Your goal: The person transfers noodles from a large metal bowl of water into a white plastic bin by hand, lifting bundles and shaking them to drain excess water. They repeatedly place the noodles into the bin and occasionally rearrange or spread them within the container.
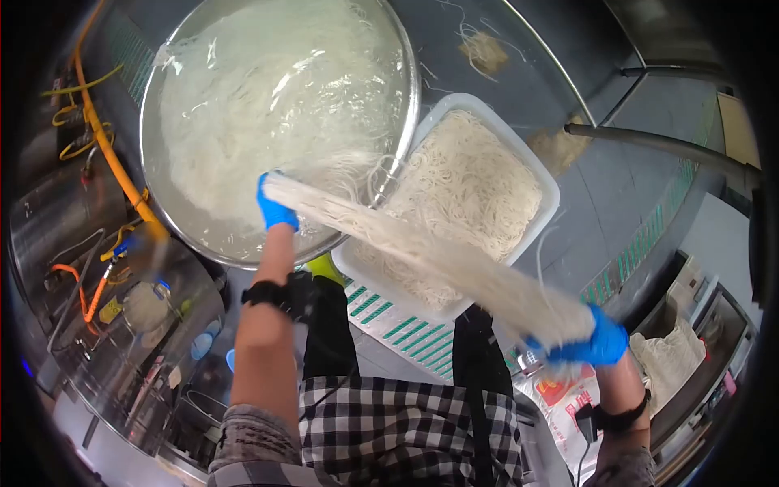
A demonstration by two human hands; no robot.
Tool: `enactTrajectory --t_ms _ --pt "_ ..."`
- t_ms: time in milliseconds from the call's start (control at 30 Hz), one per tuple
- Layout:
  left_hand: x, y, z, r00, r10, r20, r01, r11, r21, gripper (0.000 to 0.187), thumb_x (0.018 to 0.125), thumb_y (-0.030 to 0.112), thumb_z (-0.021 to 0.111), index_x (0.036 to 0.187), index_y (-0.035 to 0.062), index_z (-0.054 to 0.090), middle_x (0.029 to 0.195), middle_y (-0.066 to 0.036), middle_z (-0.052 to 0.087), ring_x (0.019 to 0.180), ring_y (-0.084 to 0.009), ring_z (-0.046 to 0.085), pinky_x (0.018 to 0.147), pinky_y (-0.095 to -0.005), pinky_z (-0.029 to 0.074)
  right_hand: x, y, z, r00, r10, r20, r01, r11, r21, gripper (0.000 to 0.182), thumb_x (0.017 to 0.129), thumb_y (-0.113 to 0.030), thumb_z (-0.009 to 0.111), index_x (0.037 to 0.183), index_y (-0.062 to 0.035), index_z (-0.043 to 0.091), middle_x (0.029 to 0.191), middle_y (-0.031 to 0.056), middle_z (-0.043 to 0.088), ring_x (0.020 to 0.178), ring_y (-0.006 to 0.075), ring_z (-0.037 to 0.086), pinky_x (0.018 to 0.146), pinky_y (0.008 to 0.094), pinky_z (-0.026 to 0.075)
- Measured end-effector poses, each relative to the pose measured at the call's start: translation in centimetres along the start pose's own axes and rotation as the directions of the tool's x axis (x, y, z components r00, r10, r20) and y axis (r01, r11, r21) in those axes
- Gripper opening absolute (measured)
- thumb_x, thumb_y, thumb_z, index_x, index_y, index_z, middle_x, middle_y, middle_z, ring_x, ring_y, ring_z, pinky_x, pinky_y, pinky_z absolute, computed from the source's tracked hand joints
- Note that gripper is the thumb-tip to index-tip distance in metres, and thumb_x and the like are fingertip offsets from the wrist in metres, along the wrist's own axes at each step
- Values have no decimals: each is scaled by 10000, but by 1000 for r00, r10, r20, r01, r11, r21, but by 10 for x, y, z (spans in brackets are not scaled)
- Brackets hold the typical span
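Note:
A long, thick bundle of pale noodles (422,252) stretches between my two blue-gloved hands. My left hand (277,204) grips its upper left end, over the near rim of a big round metal basin (415,89). Cloudy water and noodles fill that basin. My right hand (591,339) is closed around the other end, lower and to the right; this end is blurred by motion. Beneath the bundle sits a whitish plastic tub (545,166) holding a mass of noodles (466,174). The bundle hides part of the tub.
A drain grate (406,333) with green slots runs along the floor. Stray noodles (484,50) lie on the floor beyond. An orange hose (122,174) and metal counter stand left. A printed sack (568,406) is near my right arm; a metal rail (665,142) is at upper right.

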State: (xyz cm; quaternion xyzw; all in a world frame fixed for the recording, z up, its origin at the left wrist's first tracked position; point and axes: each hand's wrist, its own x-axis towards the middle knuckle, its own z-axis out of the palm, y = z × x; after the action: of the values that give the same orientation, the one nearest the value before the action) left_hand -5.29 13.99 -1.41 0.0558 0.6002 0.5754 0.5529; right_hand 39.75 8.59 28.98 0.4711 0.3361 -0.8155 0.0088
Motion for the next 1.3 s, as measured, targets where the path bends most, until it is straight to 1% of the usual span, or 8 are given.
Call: enactTrajectory --t_ms 233,267,400,600,733,933,1133,1300 --pt "-179 18 61 808 43 587 -577 256 775 256 712 27 476 965 -8 489 908 -116 533 834 -189 507 750 -307 401 94 25 -52 878 -65 -475 79 997 10 397 703 -129 552 1061 13 460 974 90 556 880 180 524 772 273 400" --pt "-201 -10 68 831 -42 555 -473 470 745 268 695 68 514 949 -15 493 869 -137 530 835 -231 505 746 -318 395 113 34 -62 854 -13 -520 -33 996 -79 397 707 -157 547 1056 10 463 959 97 562 882 209 529 776 286 398" --pt "-259 -106 86 497 -22 867 -752 489 443 383 616 77 559 985 5 488 931 -161 490 900 -335 447 787 -402 355 182 49 -64 816 -324 -478 -388 306 -870 490 714 -198 570 1156 -72 401 1160 158 411 994 236 453 791 298 392" --pt "-192 -109 50 844 180 505 -531 145 835 444 690 155 559 1078 -23 433 1033 -191 467 966 -335 427 846 -390 322 333 81 -47 699 -543 -466 425 839 -339 605 708 -133 590 1234 -108 292 1171 117 395 858 172 533 717 249 439" --pt "-90 -107 -6 961 228 155 -231 355 906 512 693 173 570 1093 -84 380 1051 -256 429 1018 -356 390 881 -383 301 376 93 17 962 -118 -246 193 931 309 506 673 -142 599 1112 -16 382 879 109 537 659 160 565 547 271 480" --pt "-17 -68 41 899 27 436 -340 -582 738 614 605 88 588 1180 88 375 1182 -199 368 1121 -334 320 912 -367 294 366 112 85 997 80 7 -79 979 189 348 683 -238 608 959 -46 521 700 46 511 511 109 476 406 228 394" --pt "43 -98 20 802 -522 290 -286 89 954 480 594 116 611 1054 49 489 1038 -181 494 981 -291 473 850 -328 369 283 101 55 994 42 98 -73 938 339 283 763 -238 508 980 -63 552 584 8 430 474 82 406 414 203 367" --pt "-71 -32 68 768 -52 638 -627 143 766 388 589 15 614 962 20 509 923 -169 510 862 -303 501 750 -317 413 259 98 53 999 -36 36 0 706 708 391 791 -275 501 1097 -35 464 877 84 521 687 122 525 517 214 439"
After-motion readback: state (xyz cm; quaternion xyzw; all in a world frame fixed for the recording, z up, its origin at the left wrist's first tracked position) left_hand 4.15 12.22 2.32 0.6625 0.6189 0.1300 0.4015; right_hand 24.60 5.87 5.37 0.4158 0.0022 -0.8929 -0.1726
